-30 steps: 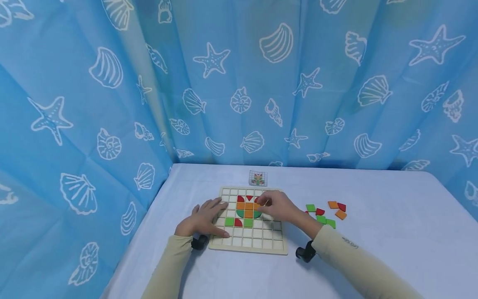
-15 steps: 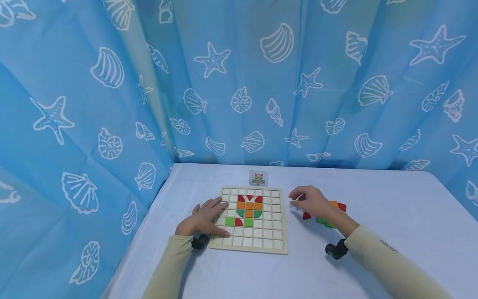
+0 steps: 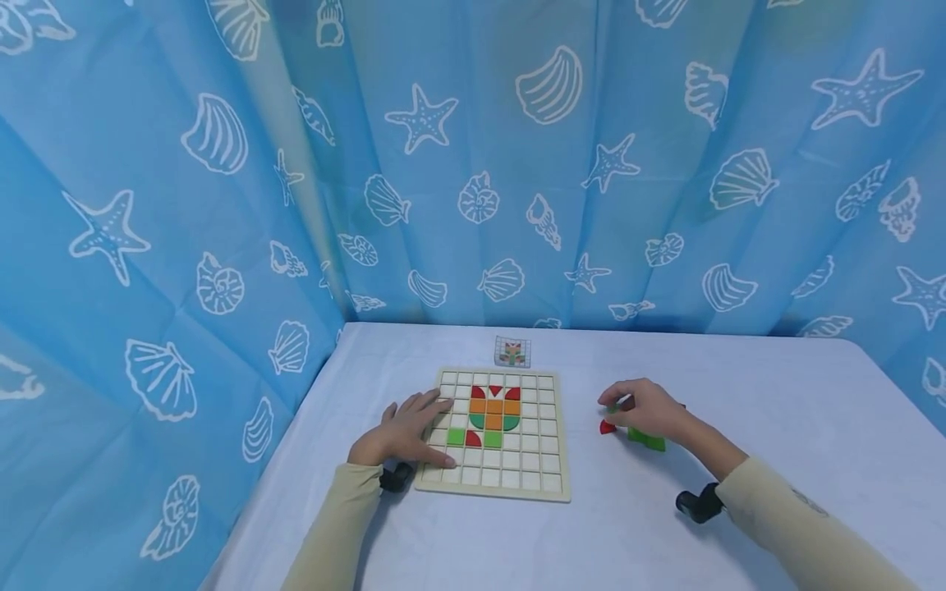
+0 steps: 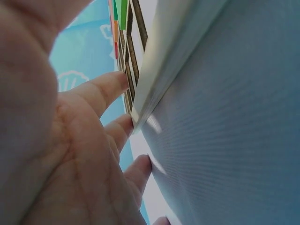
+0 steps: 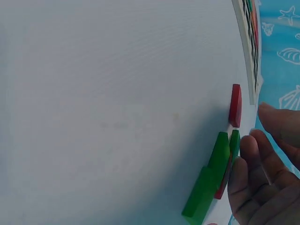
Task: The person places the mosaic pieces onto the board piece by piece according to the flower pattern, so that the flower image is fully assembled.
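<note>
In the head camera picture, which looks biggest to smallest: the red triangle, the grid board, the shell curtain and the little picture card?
Largest to smallest:
1. shell curtain
2. grid board
3. little picture card
4. red triangle

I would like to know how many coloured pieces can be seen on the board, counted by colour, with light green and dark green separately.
Red pieces: 4
Orange pieces: 4
Dark green pieces: 2
Light green pieces: 2
Total in view: 12
</note>
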Motion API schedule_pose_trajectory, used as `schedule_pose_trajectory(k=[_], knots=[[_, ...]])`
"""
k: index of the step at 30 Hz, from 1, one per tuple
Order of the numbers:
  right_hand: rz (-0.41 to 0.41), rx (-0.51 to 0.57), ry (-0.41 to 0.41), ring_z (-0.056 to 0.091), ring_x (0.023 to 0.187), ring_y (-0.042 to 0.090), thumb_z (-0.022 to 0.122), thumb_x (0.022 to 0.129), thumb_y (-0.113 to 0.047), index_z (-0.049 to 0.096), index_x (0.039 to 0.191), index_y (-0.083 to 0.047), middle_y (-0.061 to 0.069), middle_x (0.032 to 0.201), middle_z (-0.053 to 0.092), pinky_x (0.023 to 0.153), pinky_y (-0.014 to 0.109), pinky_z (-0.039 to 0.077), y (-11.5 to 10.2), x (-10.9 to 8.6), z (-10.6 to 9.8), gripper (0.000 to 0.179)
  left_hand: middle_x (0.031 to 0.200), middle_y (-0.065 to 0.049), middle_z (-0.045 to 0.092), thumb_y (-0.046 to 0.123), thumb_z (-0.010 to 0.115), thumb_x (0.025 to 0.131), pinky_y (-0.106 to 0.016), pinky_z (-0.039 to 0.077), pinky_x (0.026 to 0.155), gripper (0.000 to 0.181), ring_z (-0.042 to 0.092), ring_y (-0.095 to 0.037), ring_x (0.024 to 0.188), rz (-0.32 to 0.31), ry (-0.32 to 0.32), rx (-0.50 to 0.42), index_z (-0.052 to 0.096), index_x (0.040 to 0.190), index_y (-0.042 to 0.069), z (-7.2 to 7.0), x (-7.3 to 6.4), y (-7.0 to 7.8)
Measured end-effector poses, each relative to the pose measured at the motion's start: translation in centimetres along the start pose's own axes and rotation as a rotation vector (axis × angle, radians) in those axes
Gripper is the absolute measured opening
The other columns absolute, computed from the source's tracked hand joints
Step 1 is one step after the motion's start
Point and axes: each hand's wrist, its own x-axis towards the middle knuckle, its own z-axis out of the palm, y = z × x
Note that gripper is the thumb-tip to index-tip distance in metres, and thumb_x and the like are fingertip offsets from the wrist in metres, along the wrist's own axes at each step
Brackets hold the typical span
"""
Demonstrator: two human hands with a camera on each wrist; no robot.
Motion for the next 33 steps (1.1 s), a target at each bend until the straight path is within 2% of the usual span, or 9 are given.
schedule_pose_trajectory(k=[4,8,15,22,29,33], knots=[[-0.052,-0.025,-0.034,0.059,0.089,0.019,0.079,0.082,-0.009,0.073,0.108,-0.011,0.006,0.107,0.07,0.078,0.033,0.058,0.2,-0.6,0.2,0.027,0.166,-0.004,0.02,0.06,0.081,0.07,-0.067,0.009,0.119,0.104,0.015,-0.034,0.152,-0.005,-0.007,0.005,0.032,0.155,0.027,0.1,-0.1,0.0],[-0.074,-0.055,-0.036,0.058,0.086,0.017,0.081,0.08,-0.008,0.073,0.107,-0.013,0.004,0.105,0.068,0.078,0.032,0.058,0.2,-0.8,0.5,0.029,0.166,-0.004,0.02,0.06,0.081,0.07,-0.067,0.008,0.119,0.104,0.015,-0.034,0.152,-0.01,-0.006,0.012,0.032,0.155,0.027,0.0,0.0,0.0],[-0.049,-0.12,0.007,0.057,0.085,0.016,0.083,0.077,-0.008,0.073,0.106,-0.016,0.002,0.102,0.066,0.076,0.032,0.058,0.3,-0.7,1.0,0.032,0.165,-0.005,0.02,0.06,0.081,0.07,-0.067,0.008,0.119,0.103,0.013,-0.036,0.152,0.003,0.003,0.006,0.033,0.155,0.028,0.0,0.2,-0.1],[-0.027,-0.169,-0.031,0.057,0.084,0.016,0.084,0.077,-0.01,0.072,0.107,-0.012,0.002,0.097,0.064,0.077,0.033,0.058,-0.2,-0.5,1.1,0.032,0.165,-0.004,0.02,0.061,0.081,0.07,-0.068,0.01,0.118,0.104,0.015,-0.035,0.152,-0.005,0.004,0.018,0.033,0.155,0.027,0.1,0.1,-0.1],[-0.023,-0.164,-0.027,0.055,0.08,0.015,0.082,0.08,-0.009,0.069,0.092,-0.015,-0.001,0.088,0.062,0.076,0.031,0.058,-0.7,-0.7,1.2,0.018,0.165,-0.004,0.02,0.059,0.082,0.07,-0.068,0.009,0.118,0.103,0.014,-0.035,0.152,-0.004,-0.003,0.007,0.033,0.155,0.027,0.1,-0.1,-0.1],[-0.03,-0.142,-0.026,0.056,0.08,0.015,0.079,0.083,-0.009,0.068,0.091,-0.016,-0.003,0.085,0.065,0.079,0.032,0.058,-0.8,-0.7,1.4,0.015,0.165,-0.004,0.02,0.06,0.081,0.07,-0.067,0.009,0.118,0.103,0.014,-0.035,0.152,-0.001,0.0,0.003,0.033,0.155,0.028,0.1,0.0,-0.2]])
